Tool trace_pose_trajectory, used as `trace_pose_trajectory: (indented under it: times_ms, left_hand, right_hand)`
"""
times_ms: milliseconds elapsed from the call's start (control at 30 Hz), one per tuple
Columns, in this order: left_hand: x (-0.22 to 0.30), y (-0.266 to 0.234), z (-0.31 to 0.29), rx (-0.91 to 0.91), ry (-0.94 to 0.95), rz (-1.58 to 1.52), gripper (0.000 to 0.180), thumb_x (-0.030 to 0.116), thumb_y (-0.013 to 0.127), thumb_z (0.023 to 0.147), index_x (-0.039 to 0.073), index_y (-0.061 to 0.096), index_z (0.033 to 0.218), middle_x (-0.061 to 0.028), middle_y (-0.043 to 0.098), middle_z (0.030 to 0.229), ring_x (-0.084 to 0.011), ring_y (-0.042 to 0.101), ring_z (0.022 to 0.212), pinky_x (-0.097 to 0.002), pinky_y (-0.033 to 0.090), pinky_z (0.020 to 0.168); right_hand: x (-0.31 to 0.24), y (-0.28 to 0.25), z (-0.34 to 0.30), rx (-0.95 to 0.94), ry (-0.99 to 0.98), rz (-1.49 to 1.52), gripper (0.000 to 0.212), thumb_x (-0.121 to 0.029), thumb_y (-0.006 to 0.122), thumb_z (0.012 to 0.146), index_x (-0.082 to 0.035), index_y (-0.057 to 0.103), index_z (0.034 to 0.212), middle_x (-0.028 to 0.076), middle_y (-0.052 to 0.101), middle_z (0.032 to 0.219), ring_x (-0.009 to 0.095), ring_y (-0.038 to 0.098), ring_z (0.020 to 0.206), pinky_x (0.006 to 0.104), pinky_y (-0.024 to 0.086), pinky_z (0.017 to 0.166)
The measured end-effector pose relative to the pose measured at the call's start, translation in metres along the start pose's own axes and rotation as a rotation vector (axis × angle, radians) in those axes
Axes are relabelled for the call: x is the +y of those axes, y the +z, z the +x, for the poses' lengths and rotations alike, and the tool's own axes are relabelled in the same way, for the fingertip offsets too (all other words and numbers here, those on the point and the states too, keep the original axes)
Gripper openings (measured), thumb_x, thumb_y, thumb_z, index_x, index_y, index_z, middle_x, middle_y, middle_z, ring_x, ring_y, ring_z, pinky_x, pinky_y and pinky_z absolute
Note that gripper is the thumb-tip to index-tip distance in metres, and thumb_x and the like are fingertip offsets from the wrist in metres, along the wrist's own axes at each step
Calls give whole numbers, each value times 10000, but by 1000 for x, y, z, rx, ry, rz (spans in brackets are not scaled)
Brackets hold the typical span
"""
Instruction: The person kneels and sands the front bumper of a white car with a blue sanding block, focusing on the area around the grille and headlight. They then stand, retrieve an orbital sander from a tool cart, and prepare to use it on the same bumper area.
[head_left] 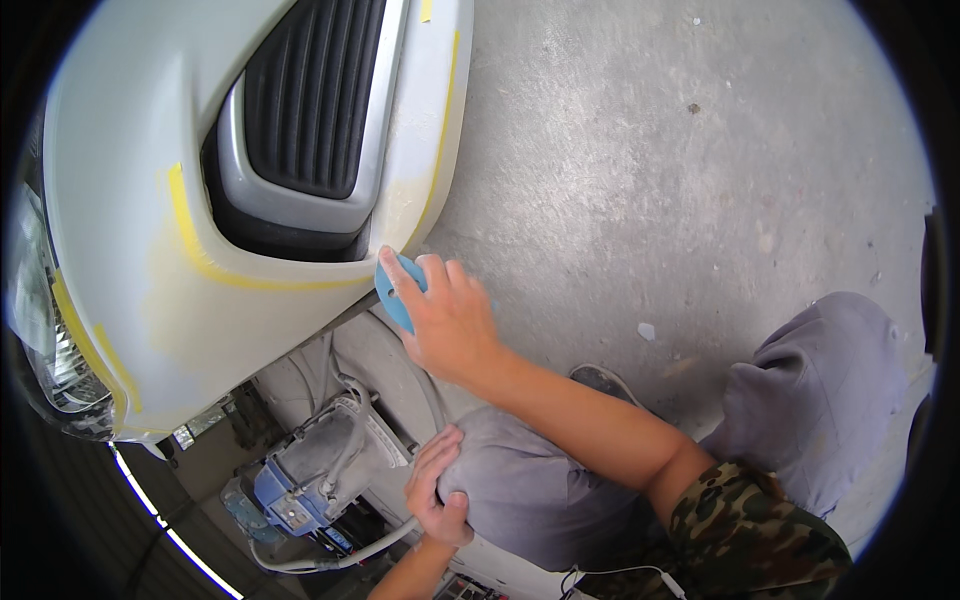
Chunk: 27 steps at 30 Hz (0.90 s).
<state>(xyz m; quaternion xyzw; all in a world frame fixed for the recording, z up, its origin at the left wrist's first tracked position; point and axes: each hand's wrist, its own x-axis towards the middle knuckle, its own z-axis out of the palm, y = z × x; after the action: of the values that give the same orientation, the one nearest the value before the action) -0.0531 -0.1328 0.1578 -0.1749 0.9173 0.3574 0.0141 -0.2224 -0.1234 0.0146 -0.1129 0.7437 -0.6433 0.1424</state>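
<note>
My right hand (pixel 452 318) grips a blue sanding pad (pixel 391 294) with a small hole in it. Its index finger points along the pad to the lower corner of the white car bumper (pixel 230 345), just below the grille opening. White dust coats that fingertip. Yellow bands (pixel 215 272) run along the bumper's edges around the opening. Inside it sits a black ribbed grille (pixel 315 95) with a silver surround (pixel 290 208). Away from the bumper, my left hand (pixel 437 490) rests on my grey-trousered knee, fingers laid over it and thumb apart, holding nothing.
Below the bumper stands a blue and grey machine (pixel 305 485) with grey hoses (pixel 350 430) looping around it. A headlight (pixel 70 370) is at the far left. Grey concrete floor (pixel 640 190) with small flakes spreads to the right. My shoe (pixel 603 380) is behind my right forearm.
</note>
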Motion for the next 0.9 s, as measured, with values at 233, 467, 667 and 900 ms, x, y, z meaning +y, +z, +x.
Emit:
trace_pose_trajectory:
  times_ms: [233,467,667,900]
  left_hand:
    - [2,3,1,-2,9,-9,551,407,598,997,-93,696,1206,-291,732,1244,-457,669,1255,-547,478,1109]
    - [3,3,3,0,24,-2,547,406,598,999,-91,693,1207,-295,730,1241,-458,670,1248,-545,480,1106]
    - [2,3,1,16,2,-16,546,400,600,993,-95,695,1202,-296,731,1238,-453,669,1252,-548,471,1115]
    - [-2,0,-2,22,1,-21,530,370,596,979,-101,692,1202,-297,731,1235,-453,669,1252,-545,470,1117]
  right_hand:
    - [0,-2,0,-51,42,226,874,-74,734,821,-192,446,1638,109,545,1149,317,607,1011,441,532,870]
    - [-3,0,1,-191,79,820,885,-31,651,851,-190,378,1677,136,557,1173,342,615,1041,390,509,921]
    - [-12,1,-4,-130,127,534,878,-13,629,856,-191,379,1679,156,562,1239,345,623,1064,391,503,942]
    - [-27,-2,0,-55,47,602,883,28,609,846,-198,397,1672,167,572,1270,363,637,1083,398,520,952]
